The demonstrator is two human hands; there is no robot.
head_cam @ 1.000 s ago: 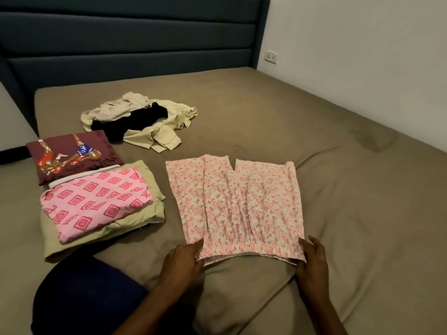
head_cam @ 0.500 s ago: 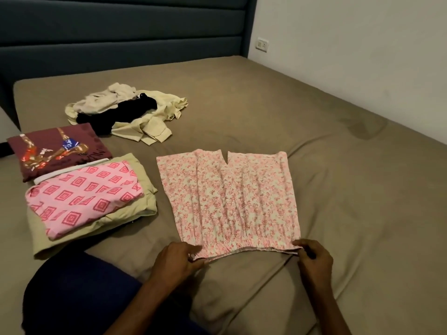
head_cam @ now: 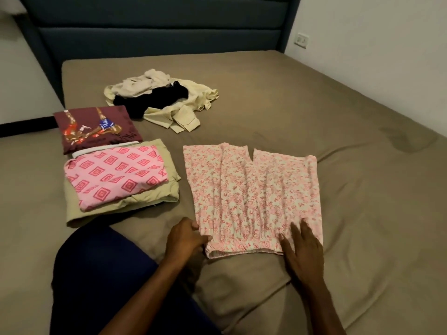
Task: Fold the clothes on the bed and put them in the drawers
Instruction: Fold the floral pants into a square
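A pink floral pair of shorts [head_cam: 254, 189] lies flat on the bed [head_cam: 350, 153], waistband toward me. My left hand [head_cam: 185, 238] pinches the waistband's near left corner. My right hand [head_cam: 301, 245] lies flat with spread fingers on the waistband's right part. To the left, a folded pink diamond-print garment [head_cam: 116, 175] sits on a folded olive one [head_cam: 150, 201]. A folded maroon printed T-shirt [head_cam: 94, 126] lies behind them. Further back is an unfolded heap of cream clothes [head_cam: 183, 110] with a black garment [head_cam: 154, 100].
A dark blue padded headboard [head_cam: 157, 27] stands at the back. A white wall [head_cam: 375, 44] with a socket [head_cam: 301, 39] runs along the right side. My knee in dark blue cloth [head_cam: 101, 274] rests at the bed's near left.
My right hand has let go of the waistband's right corner and moved inward onto the fabric, fingers now spread flat. My left hand stays at the left corner. The view shifted rightward.
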